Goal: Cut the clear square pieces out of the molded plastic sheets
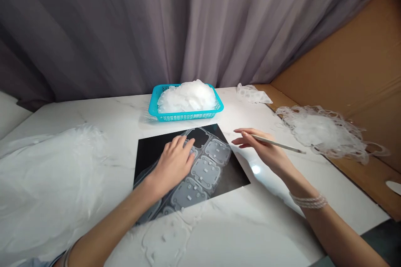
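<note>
A translucent, flexible-looking sheet of joined rounded panels (pixel 206 171) lies partly on a black mat (pixel 230 175) and runs off its near edge onto the table. At its far end one panel outline is an opening, with black showing through. My left hand (pixel 176 159) rests palm down on the sheet with fingers spread, hiding some panels. To the right of the mat, my right hand (pixel 261 146) is raised a little and grips a slim whitish pen-like tool (pixel 283 146). The tool's darker end points right; its other end is hidden in my fingers.
Behind the mat stands a turquoise basket (pixel 188 117) heaped with translucent white pieces (pixel 189 96). Stringy clear offcuts (pixel 322 129) pile up at the right by a brown cardboard panel (pixel 351 62). A scrap sheet (pixel 253 93) lies back right; clear plastic sheets (pixel 53 187) cover the left.
</note>
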Demonstrator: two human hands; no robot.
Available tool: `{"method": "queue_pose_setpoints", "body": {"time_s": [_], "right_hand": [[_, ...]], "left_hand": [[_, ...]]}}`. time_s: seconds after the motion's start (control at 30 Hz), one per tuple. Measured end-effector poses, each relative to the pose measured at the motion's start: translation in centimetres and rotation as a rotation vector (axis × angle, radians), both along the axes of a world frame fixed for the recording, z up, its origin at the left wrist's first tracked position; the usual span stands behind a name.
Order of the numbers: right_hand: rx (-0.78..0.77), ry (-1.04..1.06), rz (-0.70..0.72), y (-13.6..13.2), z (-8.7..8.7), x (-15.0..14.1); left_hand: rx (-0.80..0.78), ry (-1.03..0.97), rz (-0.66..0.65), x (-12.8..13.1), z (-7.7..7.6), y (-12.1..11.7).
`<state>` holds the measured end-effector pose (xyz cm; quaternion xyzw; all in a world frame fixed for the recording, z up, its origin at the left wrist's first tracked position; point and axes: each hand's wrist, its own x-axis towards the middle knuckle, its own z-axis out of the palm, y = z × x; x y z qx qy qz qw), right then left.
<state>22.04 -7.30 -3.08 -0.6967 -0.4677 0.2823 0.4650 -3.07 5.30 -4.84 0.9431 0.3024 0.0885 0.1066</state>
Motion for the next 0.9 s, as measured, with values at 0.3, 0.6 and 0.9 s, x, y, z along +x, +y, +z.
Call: {"method": "queue_pose_setpoints", "body": {"time_s": [0.3, 0.6, 0.9], "right_hand": [[-0.115, -0.400, 0.037, 0.9, -3.1, -0.2], [-0.035, -0.309, 0.074, 1.7, -3.4, -1.2], [0.196, 0.264, -0.021, 0.8, 1.9, -1.7]], "left_hand": [[-0.184, -0.064, 0.176, 1.0, -0.6, 2.5], [-0.704, -0.206, 0.308, -0.3, 1.8, 2.7], [-1.531, -0.734, 0.462, -1.4, 6.3, -2.9]]}}
